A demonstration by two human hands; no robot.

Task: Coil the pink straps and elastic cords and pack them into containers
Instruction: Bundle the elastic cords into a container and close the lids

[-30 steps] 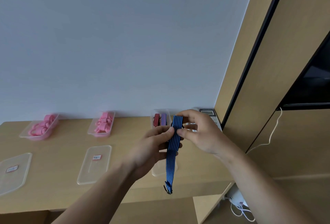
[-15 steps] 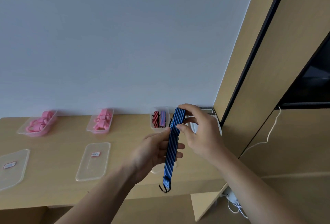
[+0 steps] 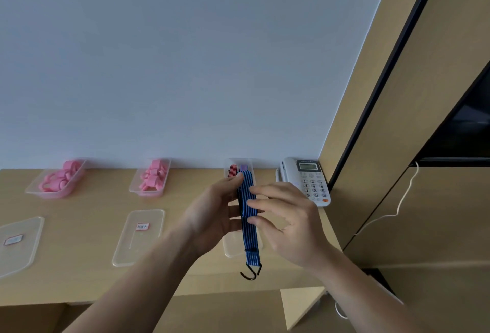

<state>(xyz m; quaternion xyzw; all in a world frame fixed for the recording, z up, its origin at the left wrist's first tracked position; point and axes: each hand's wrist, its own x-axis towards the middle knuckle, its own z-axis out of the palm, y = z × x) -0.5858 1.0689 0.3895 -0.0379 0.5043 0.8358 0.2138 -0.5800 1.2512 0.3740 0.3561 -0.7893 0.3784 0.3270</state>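
Now your L hand [image 3: 212, 216] pinches the folded blue cord [image 3: 250, 242], thumb on top; R hand [image 3: 294, 226] fingers [image 3: 267, 190] spread, tips touching its side. Its hooks [image 3: 250, 273] dangle below your fingers, container [image 3: 252, 170] beyond the fingertips.

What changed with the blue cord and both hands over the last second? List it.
The right hand released its pinch on the top of the blue elastic cord; its straight fingers now lie against the cord's side. The left hand shifted its thumb up to the top and grips the cord alone. Hook still hangs below; containers and lids unmoved.
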